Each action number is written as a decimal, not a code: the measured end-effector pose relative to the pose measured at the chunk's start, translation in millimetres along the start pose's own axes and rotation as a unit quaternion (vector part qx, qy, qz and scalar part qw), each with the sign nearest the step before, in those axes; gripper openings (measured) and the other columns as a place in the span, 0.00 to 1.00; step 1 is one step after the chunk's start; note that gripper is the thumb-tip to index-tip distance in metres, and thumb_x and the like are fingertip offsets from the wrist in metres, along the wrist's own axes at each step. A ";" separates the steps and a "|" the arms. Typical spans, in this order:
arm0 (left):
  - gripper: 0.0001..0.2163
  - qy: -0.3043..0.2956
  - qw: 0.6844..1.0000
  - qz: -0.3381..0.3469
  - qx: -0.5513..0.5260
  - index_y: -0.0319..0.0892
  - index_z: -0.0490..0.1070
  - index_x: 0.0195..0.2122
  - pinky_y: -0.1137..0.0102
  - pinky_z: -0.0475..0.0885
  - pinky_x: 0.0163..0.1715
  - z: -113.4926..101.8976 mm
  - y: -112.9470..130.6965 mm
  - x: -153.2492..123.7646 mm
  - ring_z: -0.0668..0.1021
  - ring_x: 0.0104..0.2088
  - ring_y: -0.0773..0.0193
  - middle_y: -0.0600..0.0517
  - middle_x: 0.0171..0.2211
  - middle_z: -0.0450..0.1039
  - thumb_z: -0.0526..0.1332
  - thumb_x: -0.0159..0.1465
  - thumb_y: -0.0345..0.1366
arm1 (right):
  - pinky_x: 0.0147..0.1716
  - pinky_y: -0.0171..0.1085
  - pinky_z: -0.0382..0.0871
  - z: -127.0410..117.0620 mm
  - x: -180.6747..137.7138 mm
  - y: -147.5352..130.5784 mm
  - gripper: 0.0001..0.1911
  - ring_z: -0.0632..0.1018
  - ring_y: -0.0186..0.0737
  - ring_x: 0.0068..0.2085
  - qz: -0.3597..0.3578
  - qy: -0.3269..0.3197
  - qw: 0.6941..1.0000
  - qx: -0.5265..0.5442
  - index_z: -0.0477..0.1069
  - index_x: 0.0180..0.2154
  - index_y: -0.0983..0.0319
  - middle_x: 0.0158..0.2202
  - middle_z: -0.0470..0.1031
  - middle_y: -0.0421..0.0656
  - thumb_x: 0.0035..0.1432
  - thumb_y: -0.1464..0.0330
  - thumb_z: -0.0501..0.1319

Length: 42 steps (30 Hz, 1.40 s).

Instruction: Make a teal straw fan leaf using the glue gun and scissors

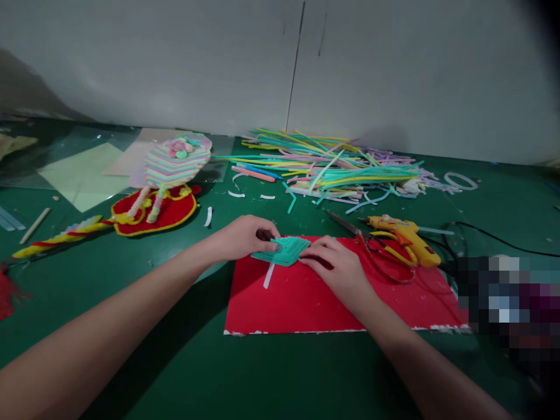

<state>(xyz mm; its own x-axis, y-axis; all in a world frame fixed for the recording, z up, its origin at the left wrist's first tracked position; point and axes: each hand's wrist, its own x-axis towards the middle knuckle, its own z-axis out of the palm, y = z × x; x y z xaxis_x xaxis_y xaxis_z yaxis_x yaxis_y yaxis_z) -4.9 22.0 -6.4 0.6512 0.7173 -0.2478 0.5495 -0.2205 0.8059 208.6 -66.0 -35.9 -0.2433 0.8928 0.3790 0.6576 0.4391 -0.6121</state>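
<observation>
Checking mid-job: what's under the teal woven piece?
The red sheet, with a white strip poking out beneath the teal woven piece. The left hand and right hand cover its ends, hiding the rest.

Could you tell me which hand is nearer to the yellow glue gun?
Right. The right hand lies just left of the glue gun; the left hand is farther left, across the teal woven piece both hands touch.
</observation>
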 end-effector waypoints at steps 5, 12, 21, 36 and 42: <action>0.09 -0.011 1.000 0.005 0.022 0.40 0.75 0.33 0.76 0.60 0.23 -1.2 1.1 -0.5 0.67 0.24 0.70 0.55 0.24 0.71 0.62 0.55 0.39 | 0.37 0.34 0.70 -0.4 0.2 0.3 0.04 0.75 0.35 0.36 -0.004 0.003 1.000 -0.004 0.75 0.32 0.59 0.32 0.73 0.41 0.57 0.72 0.61; 0.08 0.001 0.998 0.019 0.062 0.41 0.75 0.34 0.75 0.60 0.23 -0.3 -0.6 -1.8 0.69 0.24 0.69 0.55 0.24 0.70 0.62 0.56 0.38 | 0.37 0.34 0.71 -1.9 1.4 -2.2 0.05 0.76 0.36 0.35 -0.006 0.004 1.000 -0.006 0.75 0.32 0.59 0.32 0.73 0.42 0.58 0.71 0.61; 0.11 0.138 0.981 0.068 0.117 0.44 0.74 0.41 0.72 0.68 0.34 -4.6 8.4 -18.1 0.73 0.36 0.65 0.51 0.39 0.70 0.63 0.57 0.37 | 0.37 0.35 0.71 -3.0 0.5 -4.4 0.04 0.76 0.36 0.36 0.008 0.020 1.000 0.006 0.75 0.33 0.58 0.32 0.74 0.42 0.58 0.70 0.61; 0.07 0.176 0.963 0.158 0.126 0.45 0.74 0.40 0.66 0.70 0.42 11.6 -36.6 -53.5 0.74 0.41 0.62 0.49 0.41 0.71 0.60 0.63 0.37 | 0.48 0.43 0.72 5.4 -6.3 -11.4 0.10 0.77 0.40 0.47 -0.073 0.007 0.997 0.008 0.76 0.42 0.57 0.43 0.79 0.42 0.59 0.72 0.60; 0.06 0.179 0.960 0.175 0.121 0.45 0.76 0.37 0.67 0.70 0.40 9.4 -36.0 -52.8 0.75 0.39 0.63 0.49 0.38 0.73 0.59 0.63 0.37 | 0.48 0.43 0.72 3.9 -6.1 -12.9 0.11 0.77 0.40 0.47 -0.071 -0.006 0.997 0.010 0.77 0.43 0.57 0.43 0.78 0.43 0.60 0.72 0.59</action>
<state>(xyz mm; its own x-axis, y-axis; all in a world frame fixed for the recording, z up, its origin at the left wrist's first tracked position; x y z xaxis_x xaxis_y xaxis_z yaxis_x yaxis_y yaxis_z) -54.1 -14.2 -27.4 0.6197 0.7434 0.2517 0.4640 -0.6057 0.6464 198.9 -76.7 -33.0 -0.3409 0.8231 0.4543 0.6021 0.5622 -0.5669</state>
